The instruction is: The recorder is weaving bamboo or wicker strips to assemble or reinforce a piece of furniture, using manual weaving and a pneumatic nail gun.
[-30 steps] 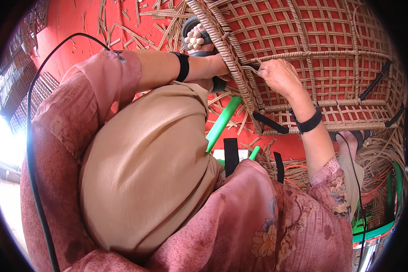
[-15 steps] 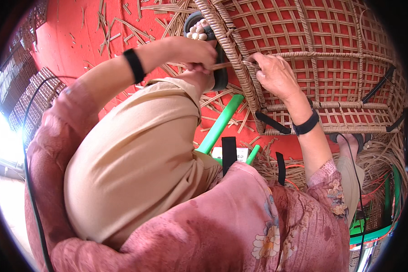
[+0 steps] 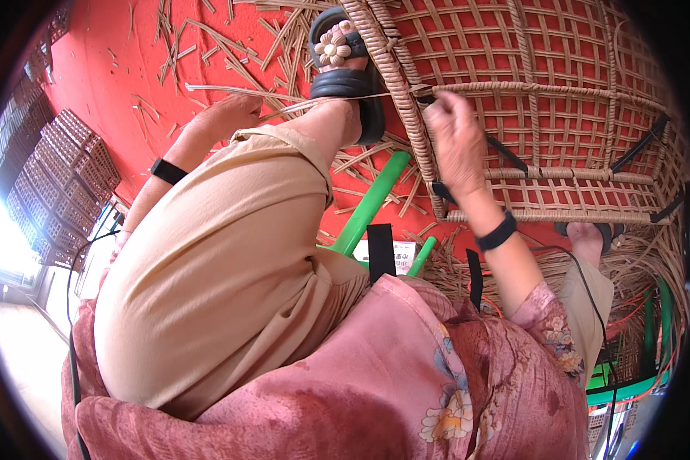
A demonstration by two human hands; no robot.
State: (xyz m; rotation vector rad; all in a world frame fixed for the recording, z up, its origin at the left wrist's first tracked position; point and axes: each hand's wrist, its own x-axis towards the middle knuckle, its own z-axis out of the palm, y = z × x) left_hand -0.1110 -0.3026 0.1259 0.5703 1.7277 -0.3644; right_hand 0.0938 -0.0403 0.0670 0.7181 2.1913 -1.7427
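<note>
A large woven wicker frame (image 3: 544, 92) with an open lattice stands at the upper right, its near edge a thick wrapped pole (image 3: 391, 77). From that pole a thin tan wicker strand (image 3: 345, 98) stretches left across my shin. At its far left part, my left hand (image 3: 234, 113) is closed round a strand beyond my knee; its fingers are partly hidden. My right hand (image 3: 458, 146) is at the inner side of the pole, fingers bent near a dark tie (image 3: 424, 98). Motion blurs those fingertips, so their grip is unclear.
Cut wicker pieces (image 3: 284, 46) litter the red floor covering (image 3: 115, 46). A green stool leg (image 3: 376, 201) shows beside my knee. My sandalled foot (image 3: 345, 57) rests by the pole. Woven panels (image 3: 57, 184) stand at left; strand bundles (image 3: 644, 261) lie right. A black cable (image 3: 70, 330) hangs at left.
My left hand has moved left and away from the pole, with the strand now drawn out long across my shin. My right hand has shifted slightly down and turned.
</note>
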